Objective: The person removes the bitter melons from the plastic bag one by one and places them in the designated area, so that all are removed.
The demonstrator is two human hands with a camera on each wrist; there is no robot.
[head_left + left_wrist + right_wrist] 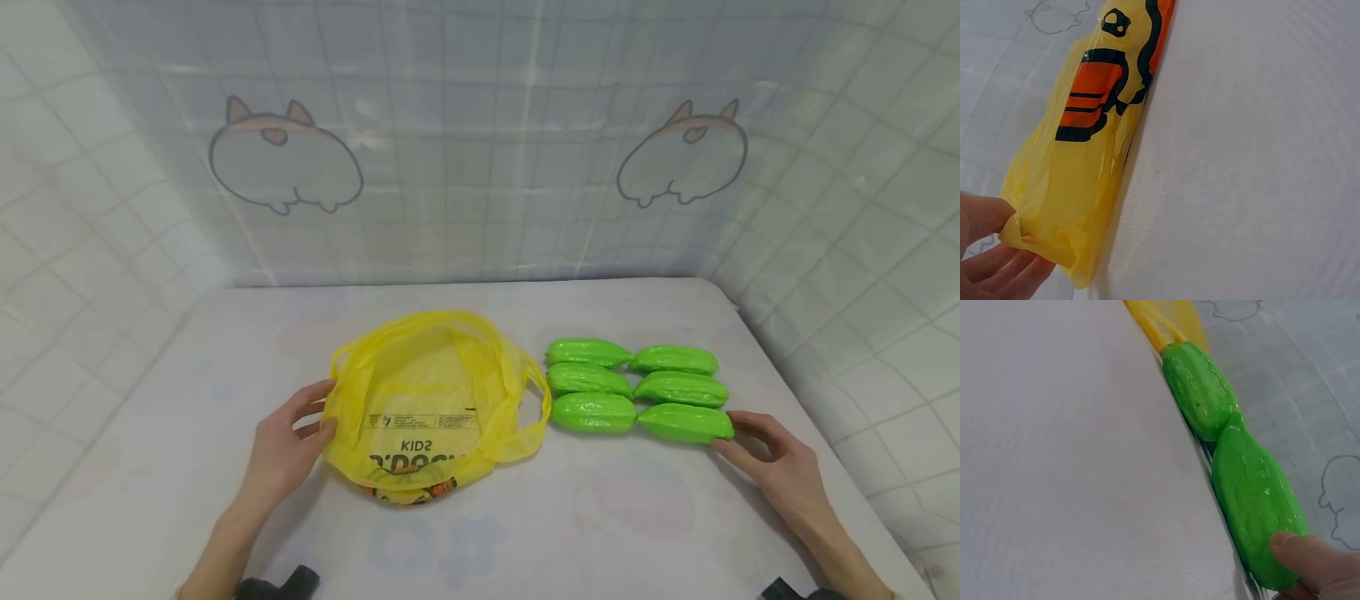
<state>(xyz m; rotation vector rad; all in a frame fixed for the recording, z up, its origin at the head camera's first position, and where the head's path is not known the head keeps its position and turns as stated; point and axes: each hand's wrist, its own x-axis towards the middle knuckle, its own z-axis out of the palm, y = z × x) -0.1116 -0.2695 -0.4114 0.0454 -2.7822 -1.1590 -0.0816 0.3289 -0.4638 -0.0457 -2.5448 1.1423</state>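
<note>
A yellow plastic bag with dark lettering lies on the table, its mouth spread wide toward the head camera. My left hand pinches its left side; in the left wrist view the thumb and fingers hold a fold of the thin plastic. To the right of the bag, glossy green bitter melons lie in two columns of three. My right hand grips the right end of the nearest right-hand bitter melon, thumb on its near side. That melon's pointed tip meets the nearest left-hand melon in the right wrist view.
A pale table with faint printed patches carries everything. Its back edge meets a tiled-pattern sheet with two drawn animal figures, and similar sheets hang at both sides. One bag handle reaches toward the left column of melons.
</note>
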